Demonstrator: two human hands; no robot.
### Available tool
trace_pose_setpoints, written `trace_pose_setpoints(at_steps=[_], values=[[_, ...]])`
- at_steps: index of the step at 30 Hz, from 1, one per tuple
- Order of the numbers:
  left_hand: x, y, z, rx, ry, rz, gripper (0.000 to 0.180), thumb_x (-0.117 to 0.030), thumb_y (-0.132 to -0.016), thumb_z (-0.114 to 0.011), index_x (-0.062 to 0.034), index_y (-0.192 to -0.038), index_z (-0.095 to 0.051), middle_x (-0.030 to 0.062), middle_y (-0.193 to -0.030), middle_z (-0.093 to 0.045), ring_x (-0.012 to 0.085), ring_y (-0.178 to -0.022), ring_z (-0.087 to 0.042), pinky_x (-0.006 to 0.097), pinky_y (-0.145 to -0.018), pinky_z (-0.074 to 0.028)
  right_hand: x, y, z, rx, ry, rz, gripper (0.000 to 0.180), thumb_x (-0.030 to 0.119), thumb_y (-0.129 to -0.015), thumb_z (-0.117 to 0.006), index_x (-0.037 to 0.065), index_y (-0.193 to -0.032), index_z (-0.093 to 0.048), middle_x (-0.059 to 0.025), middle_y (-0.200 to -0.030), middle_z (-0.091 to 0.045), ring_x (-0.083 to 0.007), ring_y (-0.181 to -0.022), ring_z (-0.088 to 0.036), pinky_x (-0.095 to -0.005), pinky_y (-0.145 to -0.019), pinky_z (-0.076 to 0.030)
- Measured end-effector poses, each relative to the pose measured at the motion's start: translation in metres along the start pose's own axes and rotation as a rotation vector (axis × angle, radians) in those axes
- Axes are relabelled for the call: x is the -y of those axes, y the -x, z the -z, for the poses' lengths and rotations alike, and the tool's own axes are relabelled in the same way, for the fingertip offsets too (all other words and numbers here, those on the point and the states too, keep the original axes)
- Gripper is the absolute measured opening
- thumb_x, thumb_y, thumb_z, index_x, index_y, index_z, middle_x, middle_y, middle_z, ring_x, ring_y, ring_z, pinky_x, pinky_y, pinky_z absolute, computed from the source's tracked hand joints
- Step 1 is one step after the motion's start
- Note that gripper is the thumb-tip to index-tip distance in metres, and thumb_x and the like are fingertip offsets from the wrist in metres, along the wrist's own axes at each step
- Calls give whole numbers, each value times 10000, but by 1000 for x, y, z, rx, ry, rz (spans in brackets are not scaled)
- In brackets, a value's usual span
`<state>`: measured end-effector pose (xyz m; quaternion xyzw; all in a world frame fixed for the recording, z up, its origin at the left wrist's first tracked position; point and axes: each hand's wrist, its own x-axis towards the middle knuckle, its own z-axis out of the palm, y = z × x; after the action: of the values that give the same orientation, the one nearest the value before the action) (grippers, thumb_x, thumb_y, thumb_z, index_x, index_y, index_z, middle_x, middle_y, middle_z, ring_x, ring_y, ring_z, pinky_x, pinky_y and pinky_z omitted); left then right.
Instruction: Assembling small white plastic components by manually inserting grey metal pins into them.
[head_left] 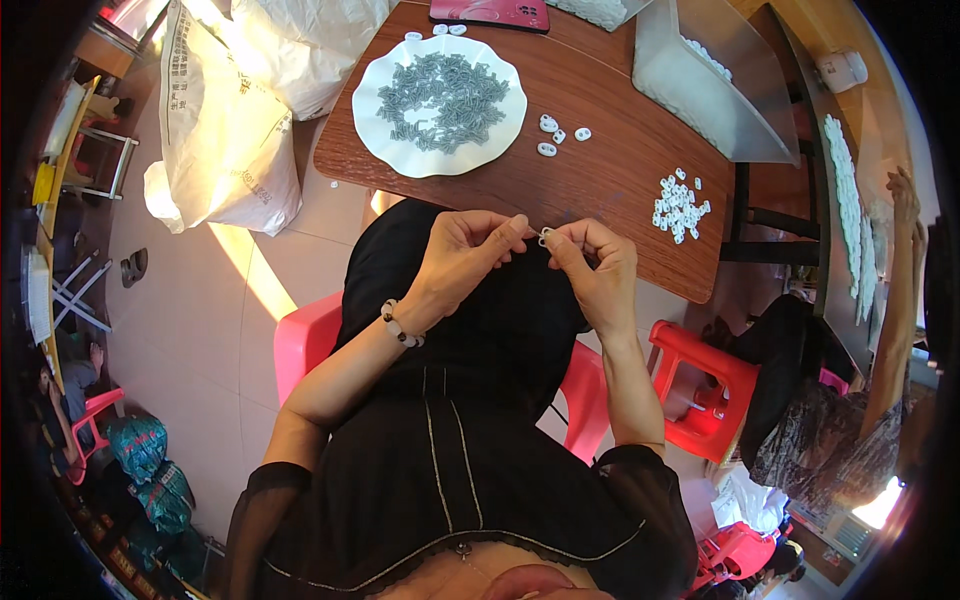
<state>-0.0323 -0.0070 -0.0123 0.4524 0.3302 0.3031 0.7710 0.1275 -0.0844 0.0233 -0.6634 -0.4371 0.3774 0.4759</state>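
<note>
My left hand (462, 252) and my right hand (596, 262) meet at the near edge of a brown wooden table (600, 170), above my lap. Between their fingertips they pinch a tiny white part (545, 236) with a small grey piece; which hand bears which is too small to tell. A beaded bracelet sits on my left wrist. On the table ahead, a white wavy-edged plate (372, 100) carries a heap of small grey parts (440, 95). Three white ring-shaped parts (555, 132) lie loose right of the plate. A pile of several white parts (679, 207) sits near the table's right edge.
A clear plastic bin (710, 90) with white parts stands at the table's back right, a dark red flat item (490, 12) at the back. White sacks (225, 130) lie on the tiled floor to the left. Red plastic stools (705, 385) stand about; another person (890, 300) works at the right.
</note>
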Motion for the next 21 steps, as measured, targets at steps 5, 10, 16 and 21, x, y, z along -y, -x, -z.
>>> trace_pose_setpoints(at_steps=[5, 10, 16, 21], values=[[1, 1, 0, -20, -11, 7, 274, -261, -889, -700, 12, -888, -727, 17, -720, -659, 35, -631, -529, 180, -571, -415, 0, 1, -1, 8, 13, 14, 124, 91, -891, -650, -9, -819, -660, 3, -679, -619, -29, -628, -541, -177, -594, -407], [-1, 3, -2, -25, 8, -6, 261, -249, -869, -723, 11, -893, -729, 14, -721, -661, 32, -629, -527, 181, -566, -412, -3, 1, -3, -3, 18, 32, 140, 112, -862, -677, -20, -817, -670, -42, -672, -656, -70, -608, -598, -217, -594, -458], [0, 4, -1, -41, 8, -10, 219, -202, -870, -716, 14, -901, -727, 14, -730, -665, 29, -634, -535, 174, -571, -415, -3, 1, -5, -2, 26, 30, 130, 96, -863, -673, -25, -818, -668, -52, -695, -662, -76, -617, -607, -222, -598, -464], [0, 6, -4, -48, 39, -39, 202, -177, -875, -707, 22, -906, -724, 18, -745, -673, 30, -651, -556, 167, -581, -424, -5, 2, -9, -28, -13, 23, 121, 90, -866, -671, -22, -818, -667, -52, -695, -663, -78, -618, -606, -221, -596, -462]])
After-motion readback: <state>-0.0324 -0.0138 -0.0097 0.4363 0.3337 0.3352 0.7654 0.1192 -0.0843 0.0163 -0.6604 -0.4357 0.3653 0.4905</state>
